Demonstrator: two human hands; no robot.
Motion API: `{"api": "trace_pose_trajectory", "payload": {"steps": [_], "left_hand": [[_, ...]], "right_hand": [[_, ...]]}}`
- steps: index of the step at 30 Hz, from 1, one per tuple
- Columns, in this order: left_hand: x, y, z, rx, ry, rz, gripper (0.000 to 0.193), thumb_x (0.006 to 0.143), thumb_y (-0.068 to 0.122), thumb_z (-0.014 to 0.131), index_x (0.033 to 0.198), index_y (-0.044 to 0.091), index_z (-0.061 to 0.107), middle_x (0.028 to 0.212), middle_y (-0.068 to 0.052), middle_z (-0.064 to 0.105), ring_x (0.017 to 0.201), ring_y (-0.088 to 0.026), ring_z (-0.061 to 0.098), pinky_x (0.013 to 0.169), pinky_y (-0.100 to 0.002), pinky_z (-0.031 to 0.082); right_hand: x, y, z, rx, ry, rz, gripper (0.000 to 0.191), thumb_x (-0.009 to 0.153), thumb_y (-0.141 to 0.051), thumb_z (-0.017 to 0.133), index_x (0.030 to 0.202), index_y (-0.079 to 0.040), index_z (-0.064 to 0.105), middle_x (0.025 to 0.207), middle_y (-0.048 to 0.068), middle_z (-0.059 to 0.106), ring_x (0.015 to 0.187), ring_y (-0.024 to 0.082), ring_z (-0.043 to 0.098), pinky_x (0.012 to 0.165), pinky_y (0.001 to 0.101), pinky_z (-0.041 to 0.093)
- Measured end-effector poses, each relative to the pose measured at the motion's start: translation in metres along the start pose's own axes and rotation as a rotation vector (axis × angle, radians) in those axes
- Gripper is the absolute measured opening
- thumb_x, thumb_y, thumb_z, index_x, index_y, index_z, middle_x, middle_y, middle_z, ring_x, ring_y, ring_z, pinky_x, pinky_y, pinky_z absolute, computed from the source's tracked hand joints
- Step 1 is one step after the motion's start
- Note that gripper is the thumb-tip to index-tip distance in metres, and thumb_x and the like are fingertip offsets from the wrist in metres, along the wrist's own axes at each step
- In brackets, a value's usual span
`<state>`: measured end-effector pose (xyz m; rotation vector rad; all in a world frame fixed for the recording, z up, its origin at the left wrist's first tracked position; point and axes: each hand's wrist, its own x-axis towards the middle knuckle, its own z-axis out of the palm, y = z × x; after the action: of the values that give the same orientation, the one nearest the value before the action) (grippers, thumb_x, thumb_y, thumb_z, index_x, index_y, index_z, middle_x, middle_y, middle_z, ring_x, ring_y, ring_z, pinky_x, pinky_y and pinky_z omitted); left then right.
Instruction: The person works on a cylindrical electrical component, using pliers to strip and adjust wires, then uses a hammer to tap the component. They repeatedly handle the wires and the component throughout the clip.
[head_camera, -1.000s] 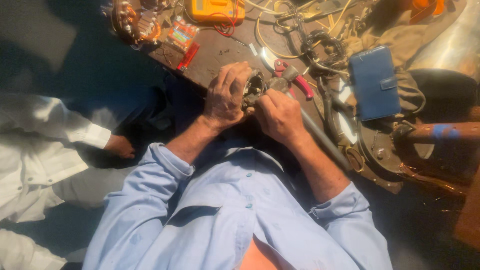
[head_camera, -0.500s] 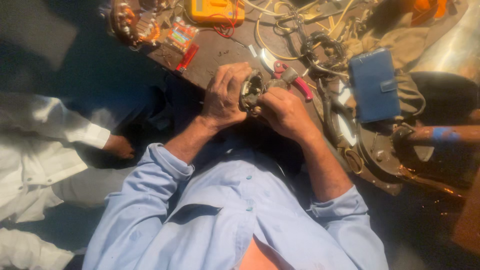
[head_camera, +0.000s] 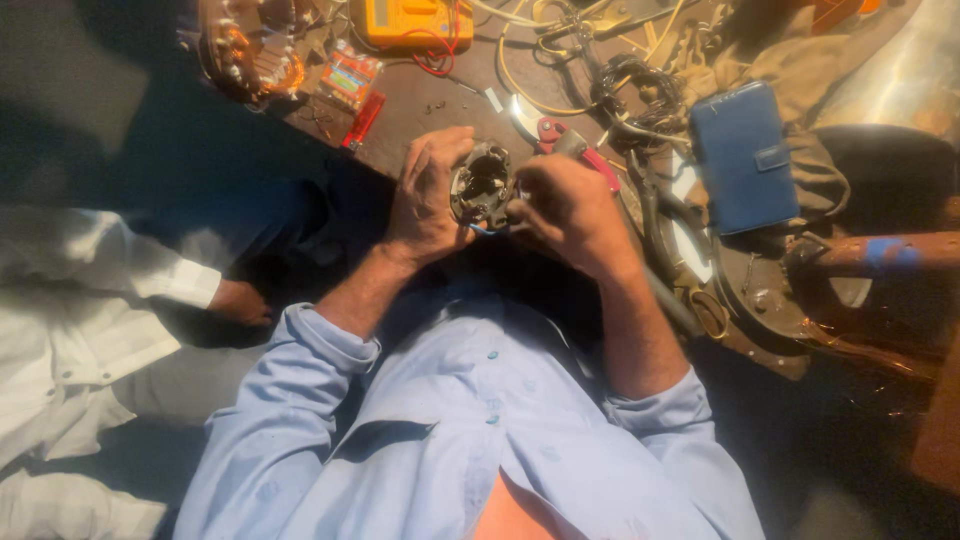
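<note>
The left hand (head_camera: 425, 195) clasped a small round motor stator (head_camera: 482, 186) above the bench's (head_camera: 430, 105) near edge, while the right hand's (head_camera: 565, 205) grip pinched at its rim. The winding looked partly worked and unfinished. Red-handled pliers (head_camera: 570, 145) and a yellow multimeter (head_camera: 415, 20) lay untouched behind.

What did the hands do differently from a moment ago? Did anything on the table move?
Very little changed. The left hand and right hand still grip the small round metal part between them; the part now shows more clearly between the fingers, as if turned slightly. Nothing was picked up or let go. The blue wallet, yellow meter and red-handled tool stayed put.
</note>
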<state>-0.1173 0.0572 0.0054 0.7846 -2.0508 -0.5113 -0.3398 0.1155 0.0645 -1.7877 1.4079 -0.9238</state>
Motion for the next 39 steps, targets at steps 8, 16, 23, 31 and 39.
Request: {"api": "trace_pose_trajectory", "payload": {"steps": [8, 16, 23, 31, 39], "left_hand": [[-0.002, -0.010, -0.002, -0.082, 0.013, -0.019, 0.081, 0.090, 0.061, 0.075, 0.140, 0.004, 0.047, 0.144, -0.020, 0.056, 0.133, -0.039, 0.055, 0.117, -0.050, 0.043], [0.001, -0.002, -0.005, -0.037, 0.003, 0.000, 0.074, 0.087, 0.045, 0.082, 0.139, 0.005, 0.048, 0.142, -0.019, 0.057, 0.132, -0.038, 0.056, 0.115, -0.049, 0.045], [0.000, 0.012, 0.004, 0.117, 0.045, 0.016, 0.063, 0.087, 0.014, 0.081, 0.139, 0.002, 0.048, 0.142, -0.019, 0.055, 0.132, -0.040, 0.054, 0.116, -0.049, 0.046], [-0.002, 0.030, -0.002, 0.385, 0.016, -0.079, 0.076, 0.089, 0.015, 0.080, 0.155, 0.010, 0.043, 0.151, -0.014, 0.047, 0.126, -0.036, 0.054, 0.107, -0.043, 0.053], [0.044, 0.031, -0.032, 0.412, -0.403, -0.182, 0.103, 0.058, 0.049, 0.094, 0.143, 0.010, 0.048, 0.148, -0.019, 0.041, 0.112, -0.045, 0.054, 0.078, -0.053, 0.054]], "right_hand": [[-0.001, 0.023, 0.015, -0.214, 0.202, -0.127, 0.028, 0.090, -0.011, 0.081, 0.113, -0.004, 0.068, 0.096, 0.015, 0.070, 0.082, 0.030, 0.069, 0.074, 0.0363, 0.055], [0.016, 0.031, 0.023, -0.128, 0.147, -0.028, 0.025, 0.090, -0.018, 0.080, 0.109, -0.003, 0.072, 0.096, 0.014, 0.072, 0.083, 0.031, 0.071, 0.075, 0.0375, 0.056], [0.006, 0.012, 0.013, -0.034, 0.113, -0.070, 0.041, 0.090, -0.013, 0.075, 0.127, -0.001, 0.064, 0.118, 0.019, 0.068, 0.105, 0.032, 0.069, 0.092, 0.0379, 0.054], [-0.002, -0.008, -0.002, -0.030, 0.044, -0.268, 0.057, 0.088, -0.012, 0.077, 0.142, -0.009, 0.058, 0.145, 0.014, 0.058, 0.133, 0.032, 0.062, 0.110, 0.0398, 0.052], [0.009, -0.001, 0.025, -0.397, 0.126, -0.275, 0.076, 0.081, -0.015, 0.090, 0.148, -0.007, 0.054, 0.147, 0.014, 0.057, 0.134, 0.035, 0.056, 0.110, 0.0458, 0.042]]}}
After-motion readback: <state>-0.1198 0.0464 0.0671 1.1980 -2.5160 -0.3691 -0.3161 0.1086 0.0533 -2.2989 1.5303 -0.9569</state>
